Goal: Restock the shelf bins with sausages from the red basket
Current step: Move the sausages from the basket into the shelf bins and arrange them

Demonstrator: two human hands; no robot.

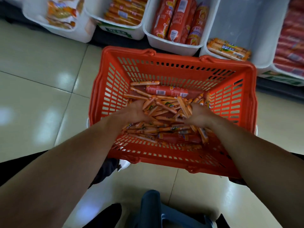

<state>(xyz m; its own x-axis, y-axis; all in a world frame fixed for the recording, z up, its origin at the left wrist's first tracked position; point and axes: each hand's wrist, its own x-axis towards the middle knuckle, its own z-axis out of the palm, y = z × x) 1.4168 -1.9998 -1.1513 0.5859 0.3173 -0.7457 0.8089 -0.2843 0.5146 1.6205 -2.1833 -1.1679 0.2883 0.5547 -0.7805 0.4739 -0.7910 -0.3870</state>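
L hand [131, 113] & R hand [198, 115] each curl round thin sausages [164, 111] mid red basket [172, 57], bins [238, 22] at 12 o'clock; light, slick wrappers, prob. slippy, so grip bunches mid-length.

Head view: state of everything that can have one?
red basket, handles folded down, part full.
thin sausages, piled loose in the basket.
left hand, in the basket, gripping thin sausages.
right hand, in the basket, gripping thin sausages.
third bin, well stocked with thick red sausages on end.
fourth bin, nearly empty, one pack at its front.
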